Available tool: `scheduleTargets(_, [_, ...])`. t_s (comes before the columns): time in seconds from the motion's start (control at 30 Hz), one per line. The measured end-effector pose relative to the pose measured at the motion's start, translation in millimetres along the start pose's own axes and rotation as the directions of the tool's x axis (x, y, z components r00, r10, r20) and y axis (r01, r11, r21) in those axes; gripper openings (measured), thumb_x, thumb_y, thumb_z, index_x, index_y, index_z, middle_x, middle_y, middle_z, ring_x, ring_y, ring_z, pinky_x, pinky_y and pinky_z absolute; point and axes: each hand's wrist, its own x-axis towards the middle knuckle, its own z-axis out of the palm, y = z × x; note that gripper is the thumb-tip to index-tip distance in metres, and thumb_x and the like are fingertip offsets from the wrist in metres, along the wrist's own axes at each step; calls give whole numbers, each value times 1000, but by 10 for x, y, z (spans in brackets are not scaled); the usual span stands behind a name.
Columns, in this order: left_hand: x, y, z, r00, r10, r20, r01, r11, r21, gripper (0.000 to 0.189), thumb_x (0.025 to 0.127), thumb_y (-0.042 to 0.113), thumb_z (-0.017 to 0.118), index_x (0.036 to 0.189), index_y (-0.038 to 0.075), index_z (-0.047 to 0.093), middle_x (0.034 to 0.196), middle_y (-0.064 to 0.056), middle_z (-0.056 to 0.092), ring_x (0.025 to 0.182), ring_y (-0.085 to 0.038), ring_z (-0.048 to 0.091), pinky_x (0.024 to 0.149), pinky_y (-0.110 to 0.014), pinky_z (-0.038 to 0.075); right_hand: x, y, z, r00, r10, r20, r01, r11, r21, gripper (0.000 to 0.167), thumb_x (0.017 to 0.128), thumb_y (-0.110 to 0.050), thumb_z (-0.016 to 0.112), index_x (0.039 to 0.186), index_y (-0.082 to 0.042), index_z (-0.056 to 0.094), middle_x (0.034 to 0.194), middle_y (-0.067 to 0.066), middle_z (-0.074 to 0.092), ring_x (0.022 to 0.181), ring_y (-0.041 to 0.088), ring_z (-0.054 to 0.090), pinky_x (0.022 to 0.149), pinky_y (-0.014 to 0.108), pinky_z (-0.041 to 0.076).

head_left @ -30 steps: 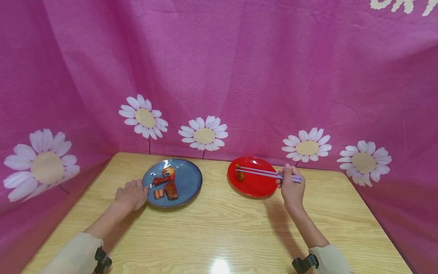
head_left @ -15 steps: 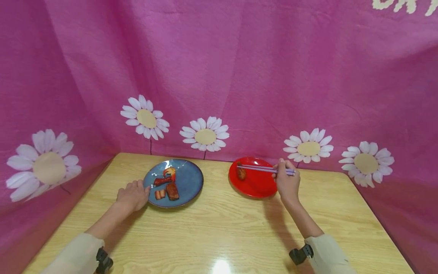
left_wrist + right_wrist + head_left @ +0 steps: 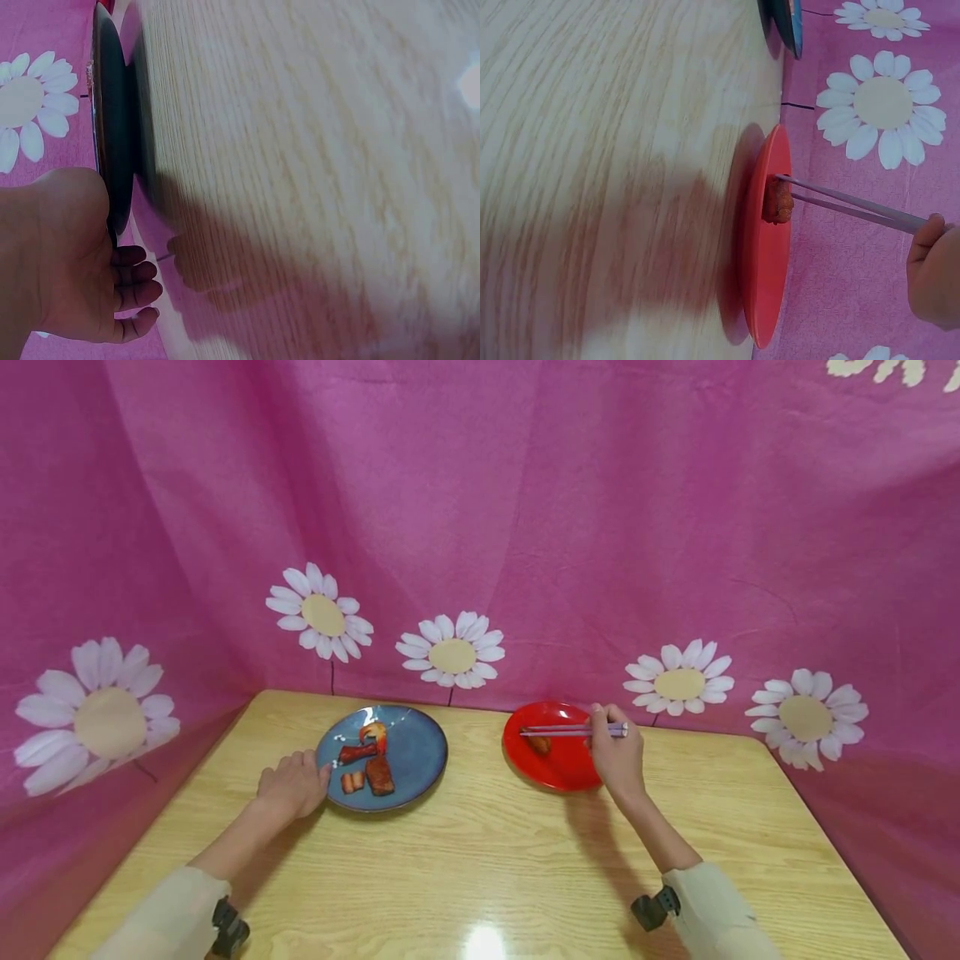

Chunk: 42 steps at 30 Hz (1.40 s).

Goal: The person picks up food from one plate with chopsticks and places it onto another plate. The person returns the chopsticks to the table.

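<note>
My left hand holds the left rim of a blue plate, thumb at the edge; the left wrist view shows fingers curled beside and below the rim. On this plate lie several meat-like food pieces, including a brown slab and a reddish strip, with an orange shrimp-like piece behind. My right hand grips a pair of lilac chopsticks above a red plate. Their tips touch or hover just over a browned food piece on that plate; whether they pinch it, I cannot tell.
Both plates stand toward the back of a light wooden table. Behind it hangs a pink cloth printed with white daisies. Some wood surface lies between the two plates. A bright reflection shows near the table's front.
My right hand has moved left, closer to the red plate. The browned food piece has shifted slightly right and turned under the chopstick tips. My left hand stays at the blue plate.
</note>
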Motion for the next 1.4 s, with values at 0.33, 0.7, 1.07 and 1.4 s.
scheduleTargets(0.33, [-1,3,-15,1000,-10,10,10,1000,3,45,106,27,39,115,-16,47,101,-26,53,100,-42,54,82,-59,45,-112,-473,-80,997,-11,75,9,1000,26,33,103,-18,53,86,10,59,63,19,56,48,8,49,44,21,38])
scheduleTargets(0.7, [15,-10,-10,1000,-6,5,6,1000,8,48,106,27,38,120,-18,46,106,-29,53,105,-46,53,84,-61,44,-31,-526,159,974,-53,219,6,977,211,32,101,-13,59,80,11,59,57,10,54,48,13,50,46,22,43])
scheduleTargets(1.07, [31,-4,18,1000,-10,-4,10,1000,9,49,105,27,38,123,-18,46,112,-32,54,109,-47,53,86,-62,44,-113,-637,691,939,-124,321,40,966,256,31,101,-21,60,81,2,60,60,11,54,49,23,49,45,23,43])
scheduleTargets(1.4, [20,-26,23,1000,-16,-14,17,1000,7,48,105,28,38,121,-16,47,109,-29,55,107,-45,54,86,-61,44,-188,-720,1200,944,-105,314,17,962,272,30,101,-20,61,78,-1,58,59,9,57,48,17,53,47,27,49])
